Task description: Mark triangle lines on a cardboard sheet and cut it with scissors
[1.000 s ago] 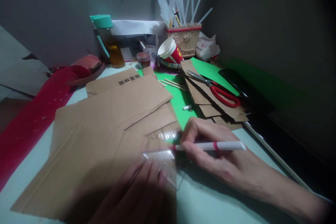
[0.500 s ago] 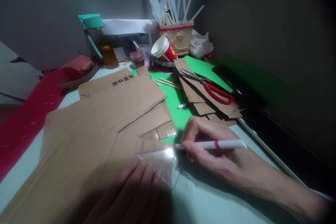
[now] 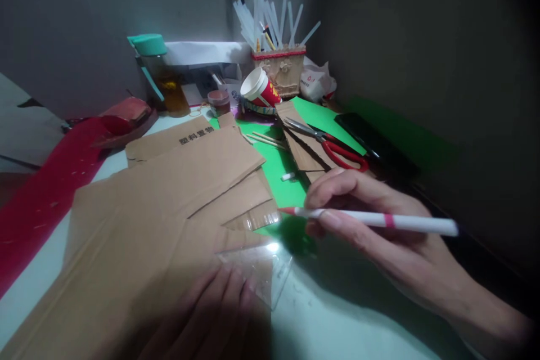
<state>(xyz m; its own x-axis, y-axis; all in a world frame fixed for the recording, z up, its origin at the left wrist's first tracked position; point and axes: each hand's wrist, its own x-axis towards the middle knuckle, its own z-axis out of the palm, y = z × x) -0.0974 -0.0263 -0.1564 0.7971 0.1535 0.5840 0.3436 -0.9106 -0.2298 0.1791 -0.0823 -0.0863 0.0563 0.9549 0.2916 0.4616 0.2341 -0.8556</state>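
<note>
My right hand (image 3: 371,219) grips a white marker pen (image 3: 400,222) with a pink band and a pinkish-red tip. The pen is raised off the cardboard, its tip pointing left. Fingers lying flat, my left hand (image 3: 215,304) rests on a clear plastic set square (image 3: 261,270) and presses it against a big sheet of brown cardboard (image 3: 139,225). One corner of the set square sticks out past the cardboard's right edge over the pale tabletop (image 3: 333,315). Shadow darkens the left hand, and its thumb is hidden.
Red-handled scissors (image 3: 341,154) lie on cardboard strips (image 3: 301,149) over green paper (image 3: 276,163). Behind stand a teal-lidded bottle (image 3: 171,87), a tilted paper cup (image 3: 268,90) and a box of straws (image 3: 287,70). A black phone (image 3: 371,140) lies right; red cloth (image 3: 46,180) hangs left.
My right hand has lifted the marker away from the set square's edge, moving up and right. My left hand stays on the set square. The view has shifted slightly.
</note>
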